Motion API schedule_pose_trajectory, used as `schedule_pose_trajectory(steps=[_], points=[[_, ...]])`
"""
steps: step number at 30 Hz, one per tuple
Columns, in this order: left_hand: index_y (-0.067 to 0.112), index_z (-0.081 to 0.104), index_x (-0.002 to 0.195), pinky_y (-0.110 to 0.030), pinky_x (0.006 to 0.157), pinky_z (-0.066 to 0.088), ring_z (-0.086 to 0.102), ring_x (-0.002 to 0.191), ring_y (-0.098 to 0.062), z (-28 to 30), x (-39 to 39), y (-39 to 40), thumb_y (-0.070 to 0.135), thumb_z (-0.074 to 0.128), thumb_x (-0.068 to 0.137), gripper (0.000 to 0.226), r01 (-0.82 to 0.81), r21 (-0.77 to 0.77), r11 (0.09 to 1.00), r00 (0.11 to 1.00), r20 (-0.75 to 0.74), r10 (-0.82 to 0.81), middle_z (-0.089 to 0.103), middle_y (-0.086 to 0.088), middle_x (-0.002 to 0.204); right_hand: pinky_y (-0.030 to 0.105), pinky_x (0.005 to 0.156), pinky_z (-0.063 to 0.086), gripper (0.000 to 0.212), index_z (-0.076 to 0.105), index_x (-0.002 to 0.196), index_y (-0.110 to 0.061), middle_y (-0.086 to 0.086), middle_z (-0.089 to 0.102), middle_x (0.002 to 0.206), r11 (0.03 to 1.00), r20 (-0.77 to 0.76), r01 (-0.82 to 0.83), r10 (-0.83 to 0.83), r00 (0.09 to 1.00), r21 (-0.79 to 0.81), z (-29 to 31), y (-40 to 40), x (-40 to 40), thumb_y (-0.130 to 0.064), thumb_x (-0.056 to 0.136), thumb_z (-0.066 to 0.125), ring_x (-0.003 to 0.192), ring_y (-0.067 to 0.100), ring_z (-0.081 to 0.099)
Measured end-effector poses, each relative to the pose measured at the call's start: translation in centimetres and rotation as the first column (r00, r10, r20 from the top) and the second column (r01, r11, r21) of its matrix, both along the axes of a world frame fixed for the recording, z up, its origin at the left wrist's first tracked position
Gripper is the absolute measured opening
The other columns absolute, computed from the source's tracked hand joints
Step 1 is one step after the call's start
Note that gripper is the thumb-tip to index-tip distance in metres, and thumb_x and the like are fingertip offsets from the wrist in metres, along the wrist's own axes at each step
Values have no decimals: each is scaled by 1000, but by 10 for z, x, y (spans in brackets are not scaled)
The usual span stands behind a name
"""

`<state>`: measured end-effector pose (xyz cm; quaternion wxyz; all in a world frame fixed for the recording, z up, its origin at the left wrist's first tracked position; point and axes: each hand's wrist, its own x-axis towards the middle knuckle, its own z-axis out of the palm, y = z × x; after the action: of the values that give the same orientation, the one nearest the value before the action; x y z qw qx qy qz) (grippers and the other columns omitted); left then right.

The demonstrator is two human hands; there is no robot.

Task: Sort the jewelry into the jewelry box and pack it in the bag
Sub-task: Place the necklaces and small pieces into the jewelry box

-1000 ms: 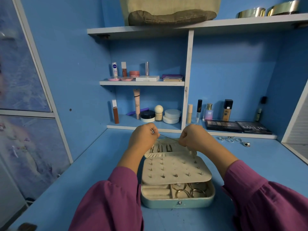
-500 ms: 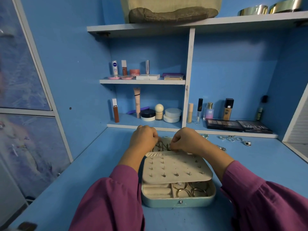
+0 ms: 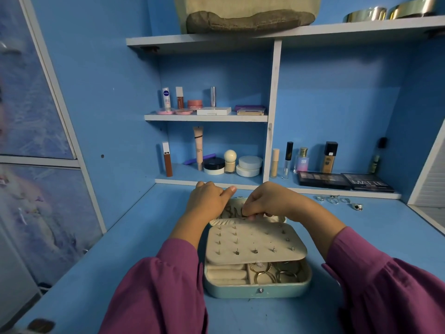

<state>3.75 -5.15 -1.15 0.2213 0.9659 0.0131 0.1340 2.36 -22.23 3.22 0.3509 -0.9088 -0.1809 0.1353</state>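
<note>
At the left, the person's left hand (image 3: pixel 208 201) rests on the far left corner of the open jewelry box (image 3: pixel 257 289), its fingers curled loosely with the forefinger pointing right; whether its grip holds anything cannot be told, since the fingertips are hidden behind the hand. The box sits on the blue desk (image 3: pixel 125 256) between both purple sleeves, its long axis running left to right, the stud-earring panel (image 3: pixel 255 242) lying over the near compartments where gold rings (image 3: pixel 266 277) show. Just right of the left hand, the right hand (image 3: pixel 269 201) curls downward into the raised lid pocket (image 3: pixel 231 212), its fingertips pinching something thin there, probably a chain, though it is too small to be sure. The right hand is the nearer to that pocket and seems best placed to tuck the piece in. Further right, loose silver rings (image 3: pixel 333 199) lie on the desk, well apart from the box and not yet sorted. The bag (image 3: pixel 250 19) waits on the top shelf.
</note>
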Motion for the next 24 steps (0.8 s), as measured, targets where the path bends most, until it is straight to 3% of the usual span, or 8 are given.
schedule_pose_trajectory(steps=[3, 6, 9, 12, 17, 20, 24], points=[[12, 49, 54, -37, 80, 43, 47, 99, -20, 1, -1, -1, 56, 38, 95, 61, -21, -44, 999, 999, -38, 20, 46, -2, 72, 19, 57, 40, 10, 73, 72, -13, -4, 67, 65, 999, -42, -22, 24, 999, 33, 2, -2, 0, -19, 78, 69, 55, 5, 48], [8, 63, 67, -36, 81, 44, 48, 100, -20, 1, -1, 2, 51, 42, 95, 56, 3, -109, 994, 999, -36, -7, 53, -5, 77, 21, 58, 40, 11, 74, 73, -9, 0, 67, 69, 997, -45, -7, 10, 999, 78, 2, -2, 1, -19, 77, 69, 60, 8, 48], [14, 74, 87, -28, 86, 49, 59, 97, -14, 9, -7, 7, 16, 60, 90, 14, 154, -400, 903, 984, -17, -176, 65, 3, 87, 13, 48, 38, 11, 76, 78, -9, -4, 66, 63, 986, 9, 81, -83, 996, 147, -2, 1, 3, -19, 79, 71, 53, 4, 48], [11, 72, 102, -8, 69, 47, 62, 75, 6, 13, -14, 11, -10, 64, 77, 33, 275, -531, 801, 935, -46, -351, 69, 4, 88, 15, 48, 39, 5, 75, 80, -14, 1, 67, 70, 964, 62, 150, -167, 984, 220, -8, 6, 5, -18, 81, 72, 56, 5, 51], [17, 72, 85, -20, 77, 55, 69, 77, -7, 12, -17, 7, -5, 74, 74, 25, 280, -593, 755, 928, -34, -370, 73, 3, 79, 15, 50, 37, 13, 74, 90, -10, -1, 64, 67, 939, 23, 212, -227, 974, 270, -11, 12, 5, -21, 82, 72, 56, 4, 52], [14, 71, 81, -18, 74, 55, 69, 76, -9, 11, -16, 7, -4, 74, 75, 19, 262, -595, 760, 938, -29, -345, 72, 0, 77, 16, 51, 37, 13, 74, 91, -10, 0, 64, 68, 934, -17, 237, -241, 970, 268, -9, 14, 6, -21, 83, 71, 55, 5, 52], [11, 70, 80, -22, 78, 56, 69, 78, -12, 12, -18, 5, 0, 76, 74, 14, 238, -604, 761, 948, -26, -318, 73, -5, 80, 18, 52, 39, 8, 73, 77, -14, 1, 64, 61, 909, -64, 262, -255, 965, 325, -13, 15, 9, -20, 83, 71, 54, 11, 50]])
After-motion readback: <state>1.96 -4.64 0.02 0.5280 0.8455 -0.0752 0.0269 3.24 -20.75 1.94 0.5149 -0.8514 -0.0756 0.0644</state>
